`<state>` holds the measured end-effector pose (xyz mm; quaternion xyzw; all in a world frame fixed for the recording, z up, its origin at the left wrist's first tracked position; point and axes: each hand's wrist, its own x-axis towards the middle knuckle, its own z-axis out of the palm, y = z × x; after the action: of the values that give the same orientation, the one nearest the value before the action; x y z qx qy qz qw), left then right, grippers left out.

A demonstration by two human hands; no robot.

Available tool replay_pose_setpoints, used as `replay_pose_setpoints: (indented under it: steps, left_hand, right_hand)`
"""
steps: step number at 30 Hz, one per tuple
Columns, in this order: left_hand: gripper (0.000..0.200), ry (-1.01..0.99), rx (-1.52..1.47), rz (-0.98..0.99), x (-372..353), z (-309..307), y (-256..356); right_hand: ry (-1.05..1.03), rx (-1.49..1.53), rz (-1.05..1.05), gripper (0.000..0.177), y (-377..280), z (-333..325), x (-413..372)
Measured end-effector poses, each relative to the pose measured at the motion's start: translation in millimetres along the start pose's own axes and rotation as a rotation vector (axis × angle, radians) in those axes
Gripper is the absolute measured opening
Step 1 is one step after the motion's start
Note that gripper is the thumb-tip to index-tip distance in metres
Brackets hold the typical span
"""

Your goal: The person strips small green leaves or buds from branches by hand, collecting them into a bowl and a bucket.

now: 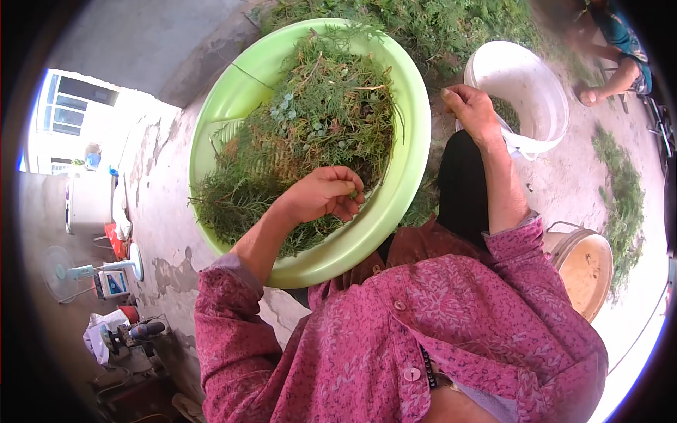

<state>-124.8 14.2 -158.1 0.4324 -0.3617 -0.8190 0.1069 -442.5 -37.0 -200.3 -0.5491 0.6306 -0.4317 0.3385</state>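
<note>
A wide light-green plastic basin [411,151] holds a heap of cut evergreen sprigs [331,106], with pale blue-green seed cones [283,111] among them. Over the near part of the heap, my left hand [326,195] is closed, its thumb pressed to curled fingers around what looks like a small green cone. My right hand [474,113] is raised between the basin and a white bucket [550,102]. Its thumb and forefinger are pinched together; anything between them is too small to make out. Green bits lie inside the bucket, partly hidden by my right hand.
More evergreen branches [458,25] lie on the ground beyond the basin, and a strip of greenery [620,204] is at the right. A beige bucket [584,271] stands by my right side. Another person's foot [591,96] shows at upper right. A fan [67,273] stands left.
</note>
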Motion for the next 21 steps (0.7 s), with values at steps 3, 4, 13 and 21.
replay_pose_setpoints:
  steps: [3,4,13,21]
  left_hand:
    - [0.015,0.169,0.279,0.034,17,7,-11]
    - [0.016,0.266,0.428,0.07,22,11,-12]
    - [0.033,0.422,1.001,0.154,46,23,-17]
    - [0.023,0.314,1.412,0.332,41,2,-37]
  right_hand:
    - [-0.018,-0.024,0.013,0.032,-2,1,1]
    - [-0.023,-0.023,0.016,0.032,-2,1,1]
    - [-0.043,0.003,0.016,0.031,-2,-2,0]
    - [-0.045,-0.004,0.039,0.031,-2,-1,2]
